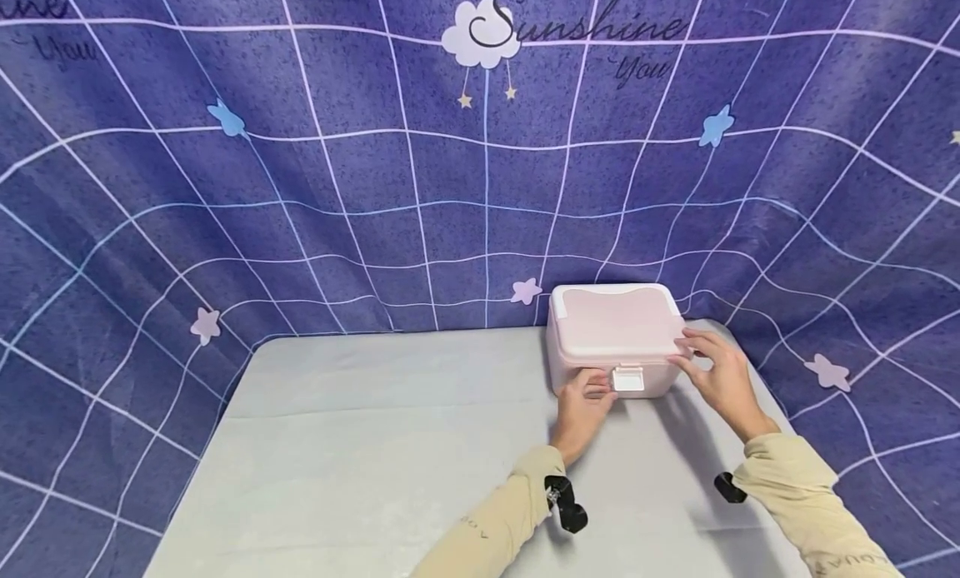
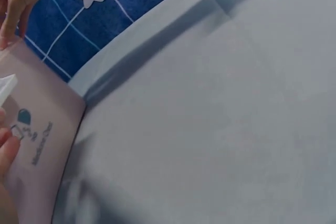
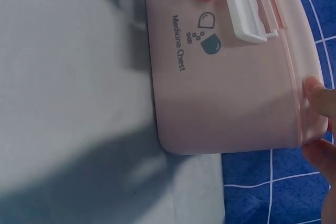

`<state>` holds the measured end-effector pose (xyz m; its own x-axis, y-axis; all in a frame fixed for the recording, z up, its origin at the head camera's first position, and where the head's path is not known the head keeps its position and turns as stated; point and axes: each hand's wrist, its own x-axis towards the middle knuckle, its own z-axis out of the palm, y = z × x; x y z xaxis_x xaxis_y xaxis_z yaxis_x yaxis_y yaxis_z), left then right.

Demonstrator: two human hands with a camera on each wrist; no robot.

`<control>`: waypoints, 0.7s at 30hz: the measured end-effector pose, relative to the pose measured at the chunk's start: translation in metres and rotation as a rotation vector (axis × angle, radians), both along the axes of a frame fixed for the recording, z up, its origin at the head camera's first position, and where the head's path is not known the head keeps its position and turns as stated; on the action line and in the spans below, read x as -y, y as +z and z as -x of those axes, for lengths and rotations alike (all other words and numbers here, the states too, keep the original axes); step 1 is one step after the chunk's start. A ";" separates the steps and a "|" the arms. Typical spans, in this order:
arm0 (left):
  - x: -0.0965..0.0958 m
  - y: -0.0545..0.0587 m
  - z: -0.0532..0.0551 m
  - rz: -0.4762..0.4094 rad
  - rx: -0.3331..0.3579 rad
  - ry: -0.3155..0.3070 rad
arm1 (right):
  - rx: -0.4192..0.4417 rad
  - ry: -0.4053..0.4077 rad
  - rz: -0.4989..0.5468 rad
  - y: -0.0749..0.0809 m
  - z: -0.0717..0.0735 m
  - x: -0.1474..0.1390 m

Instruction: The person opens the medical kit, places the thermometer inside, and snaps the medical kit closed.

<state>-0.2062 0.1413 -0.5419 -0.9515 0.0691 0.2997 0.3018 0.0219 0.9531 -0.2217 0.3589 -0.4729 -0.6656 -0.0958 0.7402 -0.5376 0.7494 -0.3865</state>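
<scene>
A pink medicine chest (image 1: pixel 622 324) with a white-edged lid stands at the back right of the table. Its white latch (image 3: pixel 245 14) tilts out from the front in the right wrist view. Beside that latch, on its left, my left hand (image 1: pixel 582 411) has its fingertips at the chest's front wall. At the right end my right hand (image 1: pixel 723 378) grips the front corner of the lid (image 3: pixel 310 114), thumb and fingers spread around the edge. Printed on the front are a capsule picture and the words "Medicine Chest".
Pale cloth covers the table (image 1: pixel 375 453). Behind and on both sides hangs a blue-purple grid-patterned curtain (image 1: pixel 360 170), close to the chest's back. Black devices (image 1: pixel 566 503) sit at both wrists, below the cream sleeves.
</scene>
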 end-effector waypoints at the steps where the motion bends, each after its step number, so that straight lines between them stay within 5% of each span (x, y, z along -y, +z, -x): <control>1: -0.004 0.000 0.000 -0.011 -0.002 0.009 | -0.001 0.005 -0.003 0.001 0.000 0.000; 9: -0.014 0.004 -0.004 0.011 -0.110 0.071 | -0.012 0.029 0.025 0.002 -0.003 0.002; 16: -0.011 0.017 0.003 0.183 -0.308 0.158 | -0.028 0.021 0.053 0.002 -0.005 0.005; 21: -0.013 0.025 0.002 0.232 -0.237 0.216 | -0.033 0.015 0.068 0.002 -0.004 0.007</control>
<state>-0.2080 0.1545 -0.5167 -0.8580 -0.0332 0.5125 0.4775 0.3158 0.8199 -0.2177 0.3516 -0.4705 -0.6394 -0.0549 0.7669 -0.5623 0.7137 -0.4177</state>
